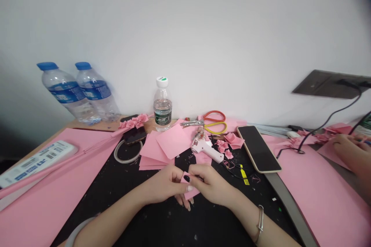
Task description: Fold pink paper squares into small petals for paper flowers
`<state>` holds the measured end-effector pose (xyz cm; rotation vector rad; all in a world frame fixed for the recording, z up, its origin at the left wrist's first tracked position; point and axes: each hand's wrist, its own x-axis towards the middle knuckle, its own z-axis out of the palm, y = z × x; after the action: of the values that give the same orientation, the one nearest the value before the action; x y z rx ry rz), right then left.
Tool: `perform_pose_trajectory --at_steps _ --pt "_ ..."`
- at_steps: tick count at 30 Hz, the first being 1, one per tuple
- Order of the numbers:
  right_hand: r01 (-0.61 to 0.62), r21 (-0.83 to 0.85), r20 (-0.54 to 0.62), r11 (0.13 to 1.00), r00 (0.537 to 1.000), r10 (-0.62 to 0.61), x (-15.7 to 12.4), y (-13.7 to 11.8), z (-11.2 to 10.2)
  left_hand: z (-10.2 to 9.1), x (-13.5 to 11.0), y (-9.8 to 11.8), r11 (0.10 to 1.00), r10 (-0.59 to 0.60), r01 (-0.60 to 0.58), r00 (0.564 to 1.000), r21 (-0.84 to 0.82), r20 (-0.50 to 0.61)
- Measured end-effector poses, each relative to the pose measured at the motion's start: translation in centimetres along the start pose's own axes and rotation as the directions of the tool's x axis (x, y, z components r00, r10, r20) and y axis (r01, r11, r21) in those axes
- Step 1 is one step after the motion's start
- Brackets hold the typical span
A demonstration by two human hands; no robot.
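Note:
Low over the black table surface, my left hand and my right hand meet around a small folded piece of pink paper. Both thumbs press on its face, and fingers of my left hand show below it. Just beyond my hands lie several square pink paper sheets in a loose stack. A white hot glue gun rests to their right. Scissors with one red and one yellow handle lie behind the glue gun. Folded pink paper flowers sit beside it.
A small water bottle and two larger bottles stand by the wall. A phone lies at the right, a tape ring at the left. Pink sheets cover both sides. Another person's hand works at the far right.

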<state>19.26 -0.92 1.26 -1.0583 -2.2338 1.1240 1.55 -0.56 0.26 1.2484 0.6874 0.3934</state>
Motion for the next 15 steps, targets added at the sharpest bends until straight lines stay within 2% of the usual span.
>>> perform_pose_trajectory --at_steps 5,15 --pt "0.032 -0.051 -0.042 0.998 0.999 -0.034 -0.07 -0.11 0.20 -0.06 0.03 0.08 1.000 -0.007 0.007 1.000 -0.024 -0.002" --pt "0.031 -0.015 -0.087 0.999 0.996 -0.032 0.04 0.30 -0.11 0.03 0.28 0.19 0.999 0.028 -0.029 0.998 -0.027 -0.050"
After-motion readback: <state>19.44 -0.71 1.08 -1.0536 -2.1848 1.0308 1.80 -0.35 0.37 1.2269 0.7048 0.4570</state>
